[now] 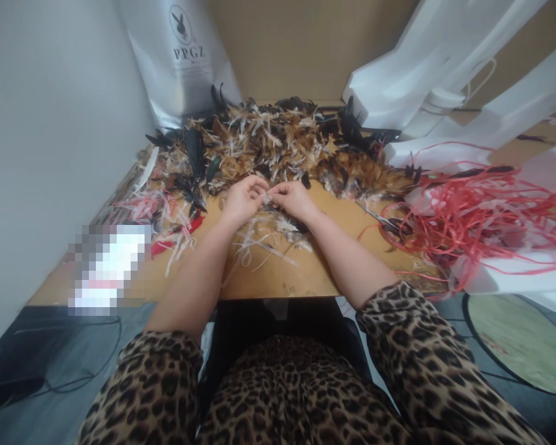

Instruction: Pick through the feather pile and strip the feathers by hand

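Note:
My left hand (246,196) and my right hand (293,198) meet over the table, just in front of a big heap of brown, white and black feathers (278,133). The fingertips of both are pinched together around something small and whitish, which looks like the base of a feather; the fingers hide most of it. Below my hands, thin white ribbon strips (254,244) lie on the wood. Loose feathers (294,233) rest beside them, under my right wrist.
Tangled red ribbon (482,216) spreads over the right side, with scissors (382,217) at its left edge. Pink and white strips (143,207) lie at left, near a blurred-out bright rectangle (113,262). A silver-white bag (185,68) stands behind the feathers. A round stool (521,340) is at lower right.

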Tool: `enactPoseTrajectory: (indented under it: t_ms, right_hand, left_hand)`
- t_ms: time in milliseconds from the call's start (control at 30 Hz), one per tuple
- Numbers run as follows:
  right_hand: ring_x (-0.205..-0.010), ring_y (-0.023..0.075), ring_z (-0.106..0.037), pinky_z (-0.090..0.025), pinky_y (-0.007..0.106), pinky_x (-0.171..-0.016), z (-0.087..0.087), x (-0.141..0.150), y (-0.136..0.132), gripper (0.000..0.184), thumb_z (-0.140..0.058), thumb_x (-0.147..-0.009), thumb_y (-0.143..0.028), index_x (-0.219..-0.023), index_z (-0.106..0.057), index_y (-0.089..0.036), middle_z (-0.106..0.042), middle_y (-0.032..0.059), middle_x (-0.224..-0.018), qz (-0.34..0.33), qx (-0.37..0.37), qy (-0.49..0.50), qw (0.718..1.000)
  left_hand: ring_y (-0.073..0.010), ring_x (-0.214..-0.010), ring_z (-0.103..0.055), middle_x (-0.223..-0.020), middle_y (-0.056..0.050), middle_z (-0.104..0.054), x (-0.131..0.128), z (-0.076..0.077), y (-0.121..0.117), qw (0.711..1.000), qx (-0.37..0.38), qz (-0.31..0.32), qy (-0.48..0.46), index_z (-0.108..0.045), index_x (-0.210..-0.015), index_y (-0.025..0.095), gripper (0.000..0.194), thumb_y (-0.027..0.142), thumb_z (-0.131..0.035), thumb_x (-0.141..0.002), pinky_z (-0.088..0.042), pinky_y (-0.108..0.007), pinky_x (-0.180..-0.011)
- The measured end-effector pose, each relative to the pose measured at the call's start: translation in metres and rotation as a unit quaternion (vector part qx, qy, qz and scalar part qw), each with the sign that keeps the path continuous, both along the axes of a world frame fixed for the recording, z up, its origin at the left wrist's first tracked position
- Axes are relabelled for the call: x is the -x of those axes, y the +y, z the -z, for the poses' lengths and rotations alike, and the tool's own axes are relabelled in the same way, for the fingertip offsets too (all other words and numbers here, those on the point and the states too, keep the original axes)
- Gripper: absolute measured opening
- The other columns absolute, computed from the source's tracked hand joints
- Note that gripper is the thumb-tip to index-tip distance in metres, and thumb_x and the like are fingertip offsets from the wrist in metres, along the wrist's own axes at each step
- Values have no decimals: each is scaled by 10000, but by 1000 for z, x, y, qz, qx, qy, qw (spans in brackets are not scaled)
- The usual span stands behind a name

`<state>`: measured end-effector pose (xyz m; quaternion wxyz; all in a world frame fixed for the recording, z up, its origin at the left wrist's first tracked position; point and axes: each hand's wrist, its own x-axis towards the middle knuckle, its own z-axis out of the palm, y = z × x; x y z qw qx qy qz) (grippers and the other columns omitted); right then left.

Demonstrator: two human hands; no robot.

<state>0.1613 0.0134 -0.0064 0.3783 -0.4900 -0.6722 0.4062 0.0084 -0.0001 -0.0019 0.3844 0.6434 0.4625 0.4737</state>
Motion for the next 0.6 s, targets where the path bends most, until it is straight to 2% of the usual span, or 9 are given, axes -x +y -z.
enactPoseTrajectory:
  t_ms: [200,400,600]
  right_hand:
    - [-469,55,-458,-361,186,-493,-5,-2,-3,193,-619,-677,-232,-799,-710,-113,-592,-10,-533,-14,41,19,999]
    - [-470,47,-449,-366,176,-490,-3,-2,-1,150,-625,-653,-185,-760,-693,-105,-576,-23,-527,-29,47,39,998]
    - [-456,39,-437,-346,162,-465,1,-2,2,86,-598,-661,-154,-715,-644,-106,-548,-35,-520,-42,28,34,998]
  left_hand:
    - [-50,-541,-493,-706,13,-575,0,1,-1,1000,-1,11,12,-611,-825,160,274,67,-572,-570,-396,-165,-545]
    - [-68,-560,-525,-695,0,-571,5,13,7,997,-59,10,58,-611,-785,146,208,71,-530,-609,-422,-168,-513]
    - [-91,-542,-568,-678,-11,-600,7,11,7,996,-43,13,73,-619,-763,139,147,104,-531,-650,-459,-197,-508]
